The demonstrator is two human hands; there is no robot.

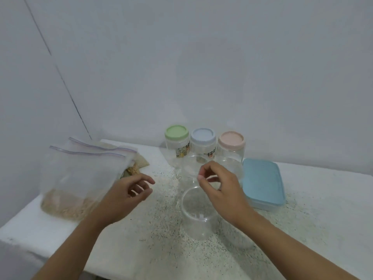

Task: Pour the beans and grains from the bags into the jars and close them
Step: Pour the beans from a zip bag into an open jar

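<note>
- Jar, clear and lidless: the open jar (198,214) stands upright on the table (141,249), centre, towards the front edge. No contents visible inside.
- A second open jar (190,166), also clear, stands just behind the first, partly hidden by the right hand.
- The right hand (220,188) hovers over the mouth of the open jar, fingers curled, thumb tip and forefinger tip close together. Cannot tell whether anything is pinched between them.
- The left hand (129,197) is left of the open jar, at the right edge of the front bag. Fingers loosely curled and apart, released, grasping nothing.
- The front bag (80,178), a clear zip bag, stands at the table's left, zip edge uppermost, with beige grain settled in its bottom.
- The rear bags (113,148) lie behind it, overlapped. Pale grain and something yellowish show at their lower right corner.
- Back row near the wall (201,67), left to right: green-lidded jar (177,138), blue-lidded jar (203,140), pink-lidded jar (231,144). All are closed, upright and close side by side.
- A rectangular box with a blue lid (262,184) sits right of the jars, just beside the right hand.
- The table surface is white with dark speckling, densest round the open jar.
</note>
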